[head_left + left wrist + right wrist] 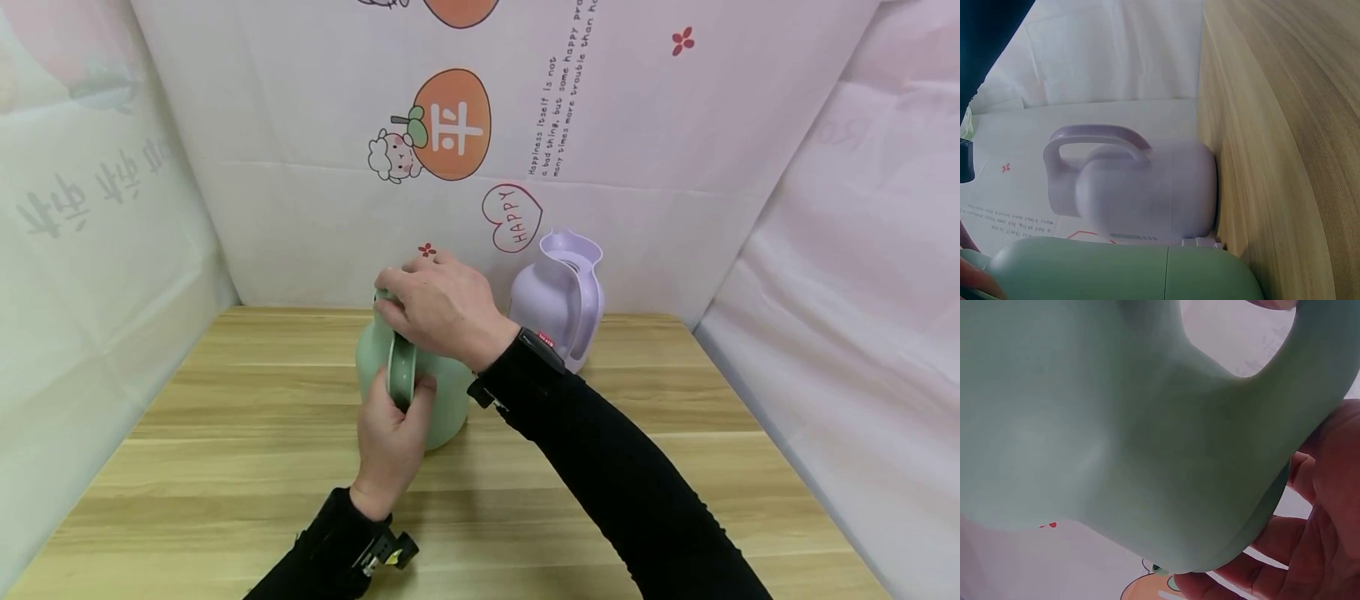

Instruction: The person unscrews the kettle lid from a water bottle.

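Observation:
A pale green thermos jug (444, 404) stands on the wooden table, its handle (402, 371) facing me. My left hand (392, 442) grips that handle low down, thumb on the right side. Over the jug's mouth lies my right hand (446, 308), its fingers bent around the rim; in the right wrist view the fingers (1275, 540) touch the rim's edge. Whether a lid sits under this hand is hidden. In the left wrist view the green jug (1116, 269) fills the bottom edge, and only a bit of the left hand (979, 278) shows.
A lilac thermos jug (551, 296) stands upright behind and to the right, near the back wall. The wooden table (247, 467) ends at a printed white cloth (315, 225) at the back, with white cloth on both sides too.

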`<state>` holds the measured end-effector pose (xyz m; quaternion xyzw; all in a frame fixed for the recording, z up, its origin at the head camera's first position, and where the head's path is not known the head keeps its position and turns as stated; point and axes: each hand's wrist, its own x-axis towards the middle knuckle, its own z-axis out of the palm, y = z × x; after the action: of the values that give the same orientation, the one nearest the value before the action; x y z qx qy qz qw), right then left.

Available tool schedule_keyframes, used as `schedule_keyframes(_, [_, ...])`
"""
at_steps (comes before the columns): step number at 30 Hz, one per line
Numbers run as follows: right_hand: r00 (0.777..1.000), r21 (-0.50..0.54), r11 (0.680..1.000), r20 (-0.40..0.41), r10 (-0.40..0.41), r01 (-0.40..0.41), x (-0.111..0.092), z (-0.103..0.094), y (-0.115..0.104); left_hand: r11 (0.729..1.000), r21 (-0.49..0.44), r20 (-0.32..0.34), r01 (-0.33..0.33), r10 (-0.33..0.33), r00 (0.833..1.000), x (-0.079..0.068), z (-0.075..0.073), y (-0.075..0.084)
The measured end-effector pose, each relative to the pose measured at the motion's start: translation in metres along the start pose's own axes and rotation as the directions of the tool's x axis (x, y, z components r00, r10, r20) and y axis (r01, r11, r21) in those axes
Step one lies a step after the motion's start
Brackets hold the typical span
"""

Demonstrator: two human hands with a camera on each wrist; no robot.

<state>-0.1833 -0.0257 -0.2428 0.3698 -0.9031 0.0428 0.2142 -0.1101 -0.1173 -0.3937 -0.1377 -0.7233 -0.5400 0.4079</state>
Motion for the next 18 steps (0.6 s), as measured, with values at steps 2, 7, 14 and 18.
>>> schedule_keyframes(2, [1.000,0.021,1.000,0.006,-0.004,0.004,0.0003,-0.0002,0.0007,1.000,0.005,-0.004,-0.001,0.001,1.000,-0.0001,0.0001,-0.0001])
schedule_keyframes(7, [1.000,0.064,0.998,0.003,-0.018,0.018,0.0004,0.0004,0.0031,1.000,0.012,-0.009,0.003,-0.003,1.000,-0.0005,0.0004,0.0001])
schedule_keyframes(14, [0.999,0.114,0.993,0.008,-0.041,0.040,0.0014,0.0012,0.0052,1.000,0.003,-0.005,0.004,-0.004,1.000,-0.0015,0.0006,-0.0001])
schedule_keyframes(18, [0.998,0.145,0.988,0.017,-0.055,0.052,0.0027,0.0009,0.0065,1.000,-0.004,-0.002,0.009,-0.009,1.000,-0.0015,0.0003,-0.0001])
